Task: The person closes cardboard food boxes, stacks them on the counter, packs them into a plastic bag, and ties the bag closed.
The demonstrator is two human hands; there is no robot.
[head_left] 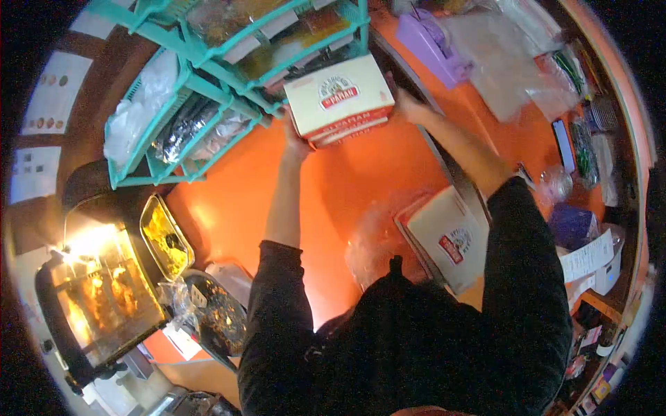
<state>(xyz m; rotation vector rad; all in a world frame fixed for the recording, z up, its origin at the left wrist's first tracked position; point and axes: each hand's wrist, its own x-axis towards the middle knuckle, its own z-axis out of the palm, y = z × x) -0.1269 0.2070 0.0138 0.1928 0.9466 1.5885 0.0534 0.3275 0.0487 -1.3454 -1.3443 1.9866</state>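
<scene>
A small stack of cream-and-red food boxes (340, 93) with a printed logo on the lid is between my hands at the far side of the orange table. My left hand (297, 141) grips the near left corner of the stack. Around its right side my right hand (411, 109) is closed, its fingertips partly hidden behind the boxes. Just behind the boxes stands a turquoise plastic rack (274, 69). More boxes of the same print, seemingly flat cartons (447, 239), lie near my right forearm beside clear plastic wrap (378, 243).
Left are a lit glass display case (104, 295), a tray of yellow food (166, 236) and a dark pan (218, 315) with crumbs. A purple tape dispenser (433, 52), plastic bags (489, 62), a phone (563, 145) and a paper receipt (586, 256) lie right.
</scene>
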